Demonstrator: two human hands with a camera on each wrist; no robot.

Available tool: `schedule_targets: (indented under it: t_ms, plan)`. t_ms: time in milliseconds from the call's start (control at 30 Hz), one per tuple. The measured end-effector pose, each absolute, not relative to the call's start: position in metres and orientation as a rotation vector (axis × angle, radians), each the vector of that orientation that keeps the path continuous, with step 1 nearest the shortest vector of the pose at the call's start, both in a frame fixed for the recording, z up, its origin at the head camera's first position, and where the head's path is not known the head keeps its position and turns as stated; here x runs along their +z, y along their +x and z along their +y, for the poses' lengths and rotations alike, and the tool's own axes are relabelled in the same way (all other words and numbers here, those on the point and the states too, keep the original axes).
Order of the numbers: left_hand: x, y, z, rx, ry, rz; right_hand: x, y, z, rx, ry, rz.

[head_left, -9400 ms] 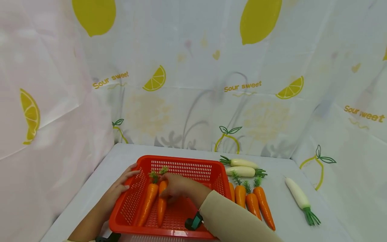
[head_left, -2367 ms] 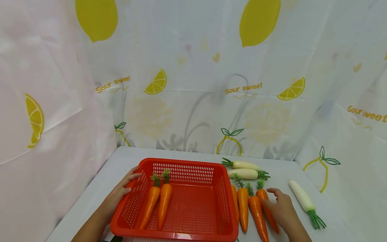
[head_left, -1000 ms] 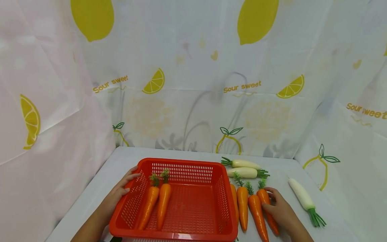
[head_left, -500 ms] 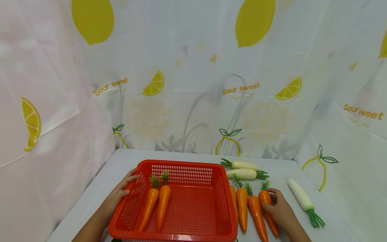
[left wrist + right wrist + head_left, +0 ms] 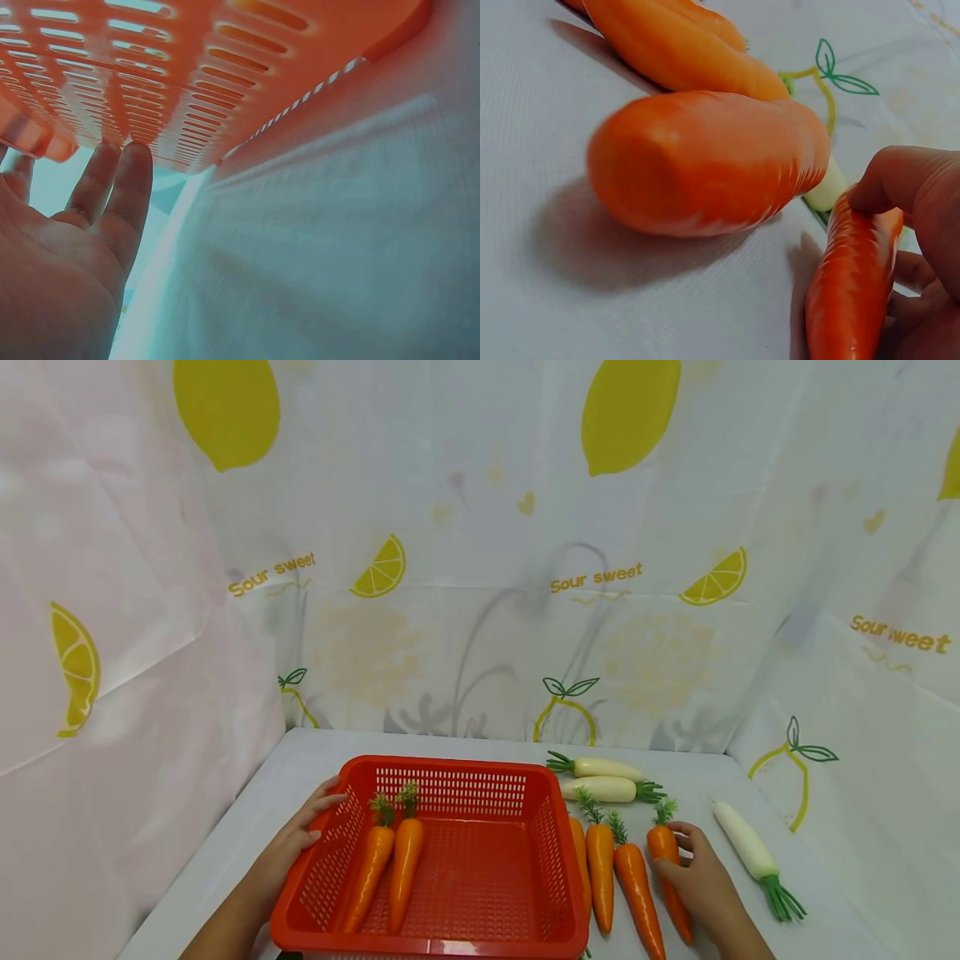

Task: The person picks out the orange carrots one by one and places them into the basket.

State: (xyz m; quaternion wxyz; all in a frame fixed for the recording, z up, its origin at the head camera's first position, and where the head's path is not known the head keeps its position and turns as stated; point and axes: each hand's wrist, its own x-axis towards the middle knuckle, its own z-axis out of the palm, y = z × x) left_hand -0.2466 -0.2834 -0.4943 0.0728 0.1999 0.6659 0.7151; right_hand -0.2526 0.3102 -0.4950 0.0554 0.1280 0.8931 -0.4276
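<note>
On the table (image 5: 465, 745), the left hand (image 5: 296, 842) rests with straight fingers against the red basket (image 5: 450, 935). Right of the basket, the right hand (image 5: 693, 881) has fingers curled around the outermost carrot (image 5: 664, 852).

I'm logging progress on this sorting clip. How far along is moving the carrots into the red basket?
Done: two carrots lie in the red basket, which the left hand steadies at its rim. In hand: the right hand has its grip on the rightmost carrot, apparently not yet lifted clear. Left: three more carrots beside the basket; three white radishes lie on the table too.
</note>
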Motion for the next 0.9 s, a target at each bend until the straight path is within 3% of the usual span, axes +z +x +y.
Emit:
schedule_targets:
  t_ms: [900]
  plan:
    - [-0.4946,-0.2466,-0.2832,2.143,0.585,2.015,-0.4913,-0.25,0.3087,-1.335,0.401,2.672]
